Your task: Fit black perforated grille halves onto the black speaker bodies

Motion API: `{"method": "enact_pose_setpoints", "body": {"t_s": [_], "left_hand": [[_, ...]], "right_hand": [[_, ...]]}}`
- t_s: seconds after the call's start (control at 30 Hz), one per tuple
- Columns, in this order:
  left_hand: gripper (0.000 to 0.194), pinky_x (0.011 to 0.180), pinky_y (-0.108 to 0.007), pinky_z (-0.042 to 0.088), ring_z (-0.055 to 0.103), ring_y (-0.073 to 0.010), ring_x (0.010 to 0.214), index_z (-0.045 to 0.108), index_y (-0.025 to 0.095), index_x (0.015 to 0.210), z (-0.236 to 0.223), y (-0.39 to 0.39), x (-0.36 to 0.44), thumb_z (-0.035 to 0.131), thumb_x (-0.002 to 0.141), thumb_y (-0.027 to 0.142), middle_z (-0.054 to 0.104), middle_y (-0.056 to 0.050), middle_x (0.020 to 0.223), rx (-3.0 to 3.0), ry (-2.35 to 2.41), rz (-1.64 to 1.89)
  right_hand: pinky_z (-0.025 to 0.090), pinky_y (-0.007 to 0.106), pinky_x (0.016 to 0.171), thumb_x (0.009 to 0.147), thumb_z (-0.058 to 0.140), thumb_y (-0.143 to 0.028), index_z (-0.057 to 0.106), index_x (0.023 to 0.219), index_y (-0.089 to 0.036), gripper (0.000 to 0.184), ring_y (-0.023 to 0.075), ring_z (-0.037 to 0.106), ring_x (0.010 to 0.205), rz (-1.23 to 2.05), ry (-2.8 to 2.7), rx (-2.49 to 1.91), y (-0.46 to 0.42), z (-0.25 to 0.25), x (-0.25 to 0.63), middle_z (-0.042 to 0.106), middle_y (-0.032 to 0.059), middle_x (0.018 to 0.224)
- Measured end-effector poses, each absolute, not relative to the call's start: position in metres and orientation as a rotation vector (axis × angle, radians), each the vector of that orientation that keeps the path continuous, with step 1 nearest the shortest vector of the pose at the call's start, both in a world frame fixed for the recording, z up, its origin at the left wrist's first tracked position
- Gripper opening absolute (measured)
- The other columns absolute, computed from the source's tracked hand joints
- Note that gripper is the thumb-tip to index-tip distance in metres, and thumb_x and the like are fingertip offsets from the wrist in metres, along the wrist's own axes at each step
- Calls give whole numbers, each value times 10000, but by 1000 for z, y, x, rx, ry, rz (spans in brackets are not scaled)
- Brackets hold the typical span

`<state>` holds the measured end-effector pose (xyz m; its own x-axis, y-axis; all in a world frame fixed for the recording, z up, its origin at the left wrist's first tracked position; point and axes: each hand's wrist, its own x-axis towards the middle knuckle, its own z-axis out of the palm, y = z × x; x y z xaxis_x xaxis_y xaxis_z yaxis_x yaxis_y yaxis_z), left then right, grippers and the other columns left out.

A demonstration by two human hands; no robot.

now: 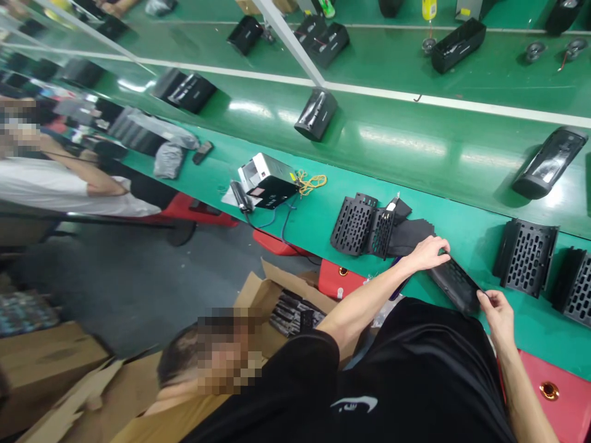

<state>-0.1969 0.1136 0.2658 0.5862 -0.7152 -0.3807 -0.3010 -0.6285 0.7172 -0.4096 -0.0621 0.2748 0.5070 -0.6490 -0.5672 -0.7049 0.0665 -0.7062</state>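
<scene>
A long, dark speaker grille panel (pixel 456 284) is tilted at the table's near edge, held by its two ends. My left hand (pixel 429 251) has its fingers closed on the far-left end, and my right hand (pixel 497 311) pinches the near-right end. Left of my left hand lie black sheets (pixel 410 236), partly covered by my wrist. Beside them stand black perforated grille shells (pixel 354 224), with a small white-tipped item (pixel 393 203) behind. To the right of my hands are another perforated grille shell (pixel 527 257) and a similar one (pixel 575 286) cut by the frame edge.
Black speakers (pixel 316 114) stand along the green conveyor (pixel 392 144) beyond the table. A white-and-black box device (pixel 268 179) with cables sits further left. Another person (pixel 203 363) is close at my left, near an open carton (pixel 252 295). A further person (pixel 69 184) sits at far left.
</scene>
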Motion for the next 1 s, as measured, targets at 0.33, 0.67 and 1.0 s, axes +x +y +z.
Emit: {"method": "enact_pose_setpoints", "body": {"t_s": [0.33, 0.67, 1.0], "left_hand": [[528, 492, -185, 410, 557, -102, 544, 551, 215, 1130, 334, 146, -222, 848, 780, 477, 580, 76, 736, 1221, -97, -1226], [556, 617, -218, 394, 536, -86, 635, 609, 170, 1050, 360, 144, -238, 896, 733, 526, 633, 39, 785, 1148, -87, -1071], [440, 585, -223, 296, 452, -78, 596, 620, 169, 1060, 375, 146, -240, 802, 810, 482, 554, 70, 725, 1171, -98, -1032]], "right_hand": [[629, 336, 742, 582, 1021, -495, 640, 926, -253, 568, 203, 728, 742, 15, 1140, -1001, -55, 358, -407, 770, -5, 892], [618, 288, 743, 542, 1031, -412, 634, 916, -263, 565, 182, 721, 757, -44, 1125, -1002, -67, 403, -409, 764, -22, 889], [583, 272, 675, 617, 999, -490, 613, 895, -261, 528, 162, 672, 677, -58, 1134, -1087, -72, 404, -410, 733, -40, 818]]}}
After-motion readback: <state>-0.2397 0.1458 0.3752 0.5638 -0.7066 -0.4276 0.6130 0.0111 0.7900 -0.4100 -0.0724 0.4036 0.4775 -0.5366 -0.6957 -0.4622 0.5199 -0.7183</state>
